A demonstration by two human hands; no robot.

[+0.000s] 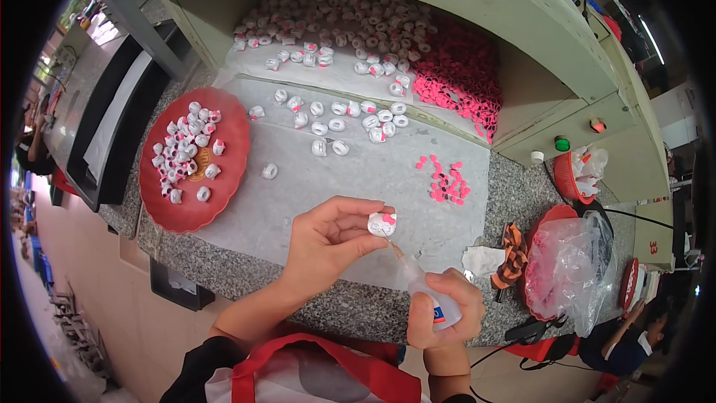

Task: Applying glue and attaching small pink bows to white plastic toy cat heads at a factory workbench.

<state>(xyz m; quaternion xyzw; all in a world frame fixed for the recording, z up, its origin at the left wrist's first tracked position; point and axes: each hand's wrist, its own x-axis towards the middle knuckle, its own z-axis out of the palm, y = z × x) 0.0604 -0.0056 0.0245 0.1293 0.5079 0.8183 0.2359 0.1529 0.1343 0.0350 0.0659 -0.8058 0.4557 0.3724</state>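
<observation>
My left hand (pixel 322 242) pinches a small white cat-head piece with a pink bow (pixel 382 225) between thumb and fingers, above the paper sheet (pixel 298 179). My right hand (pixel 449 307) is wrapped round a translucent squeeze bottle (pixel 412 272) with a thin nozzle. The nozzle tip is at the lower edge of the head piece; whether it touches, I cannot tell. Beyond my hands, several white head pieces (pixel 339 108) lie scattered on the paper. Small pink pieces (pixel 447 185) lie in a loose group to the right.
A red scalloped plate (pixel 237 168) at left holds many white heads. Under the shelf (pixel 537 30) are heaps of white heads (pixel 335 15) and pink pieces (pixel 459 67). At right are a patterned cloth bundle (pixel 511 257), a clear plastic bag (pixel 570 261) and a red basket (pixel 564 179).
</observation>
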